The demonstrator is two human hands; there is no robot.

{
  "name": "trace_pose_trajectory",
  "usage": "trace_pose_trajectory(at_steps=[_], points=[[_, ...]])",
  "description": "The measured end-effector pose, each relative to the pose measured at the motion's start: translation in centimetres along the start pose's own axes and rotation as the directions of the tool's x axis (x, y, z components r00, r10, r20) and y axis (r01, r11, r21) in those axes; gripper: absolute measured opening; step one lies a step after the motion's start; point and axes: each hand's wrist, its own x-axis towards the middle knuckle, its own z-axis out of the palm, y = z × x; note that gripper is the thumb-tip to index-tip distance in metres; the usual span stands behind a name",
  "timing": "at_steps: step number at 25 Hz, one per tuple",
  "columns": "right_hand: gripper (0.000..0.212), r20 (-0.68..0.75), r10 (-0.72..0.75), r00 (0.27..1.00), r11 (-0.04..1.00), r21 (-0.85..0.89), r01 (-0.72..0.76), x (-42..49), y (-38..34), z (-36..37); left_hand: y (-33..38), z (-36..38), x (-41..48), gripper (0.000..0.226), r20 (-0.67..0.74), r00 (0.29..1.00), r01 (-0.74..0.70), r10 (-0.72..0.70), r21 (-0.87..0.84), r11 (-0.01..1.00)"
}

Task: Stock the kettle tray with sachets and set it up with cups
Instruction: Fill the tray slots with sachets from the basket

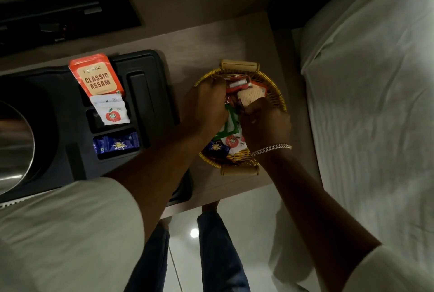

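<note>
A black kettle tray lies on the shelf, its small compartments holding an orange Classic Assam tea packet, white sachets with a red apple mark and blue sachets. To its right stands a round wicker basket with wooden handles, full of mixed sachets. Both hands are inside the basket. My left hand has its fingers curled down among the sachets. My right hand, with a silver bracelet on the wrist, is closed on something small that I cannot make out.
A steel kettle sits at the tray's left end. A dark wall panel is behind. A bed with white sheets stands close on the right. The shelf's front edge is near my legs, with glossy floor below.
</note>
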Motion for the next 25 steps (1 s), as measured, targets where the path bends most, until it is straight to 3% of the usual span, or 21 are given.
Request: trace_pose_trajectory(at_steps=[2, 4, 5, 6, 8, 9, 11, 15, 19, 21, 25], points=[[0.007, 0.001, 0.023, 1.000, 0.997, 0.078, -0.023, -0.6, -0.2, -0.7, 0.3, -0.4, -0.4, 0.014, -0.028, 0.993, 0.110, -0.117, -0.171, 0.979], [0.010, 0.021, 0.040, 0.999, 0.983, 0.178, -0.043, -1.5, -0.9, -1.6, 0.4, -1.4, -1.8, 0.009, 0.064, 0.944, 0.315, -0.324, -0.467, 0.826], [0.013, 0.037, 0.059, 0.998, 0.970, 0.234, -0.066, -2.0, -1.4, -1.9, 0.2, -1.9, -2.9, 0.010, 0.200, 0.882, 0.449, -0.427, -0.629, 0.634], [0.015, 0.054, 0.080, 0.995, 0.953, 0.290, -0.093, -2.6, -2.1, -2.1, -0.2, -2.7, -4.3, 0.009, 0.367, 0.804, 0.554, -0.467, -0.748, 0.366], [0.015, 0.082, 0.100, 0.992, 0.919, 0.375, -0.124, -3.7, -3.7, -2.3, -1.6, -4.1, -6.6, 0.015, 0.587, 0.712, 0.584, -0.385, -0.800, -0.140], [0.015, 0.094, 0.086, 0.992, 0.906, 0.408, -0.117, -4.1, -4.7, -2.1, -2.7, -4.7, -7.4, 0.018, 0.618, 0.707, 0.536, -0.344, -0.785, -0.309], [0.012, 0.134, 0.034, 0.990, 0.892, 0.442, -0.090, -4.6, -7.1, -1.2, -5.2, -5.4, -8.3, 0.023, 0.631, 0.694, 0.437, -0.346, -0.751, -0.494], [0.011, 0.258, 0.027, 0.966, 0.881, 0.450, -0.145, -4.4, -11.4, 1.7, -7.7, -6.3, -8.3, 0.024, 0.682, 0.599, 0.368, -0.421, -0.701, -0.612], [0.009, 0.228, 0.049, 0.972, 0.932, 0.340, -0.127, -3.0, -13.6, 4.3, -8.2, -7.3, -8.5, 0.023, 0.707, 0.561, 0.360, -0.430, -0.676, -0.643], [0.008, 0.199, 0.036, 0.979, 0.953, 0.289, -0.094, -2.4, -14.2, 5.2, -8.2, -7.8, -8.9, 0.023, 0.713, 0.544, 0.425, -0.443, -0.689, -0.587], [0.023, 0.221, 0.053, 0.974, 0.971, 0.215, -0.101, -2.0, -14.6, 7.0, -8.1, -8.5, -11.5, 0.017, 0.694, 0.536, 0.623, -0.482, -0.709, -0.329]])
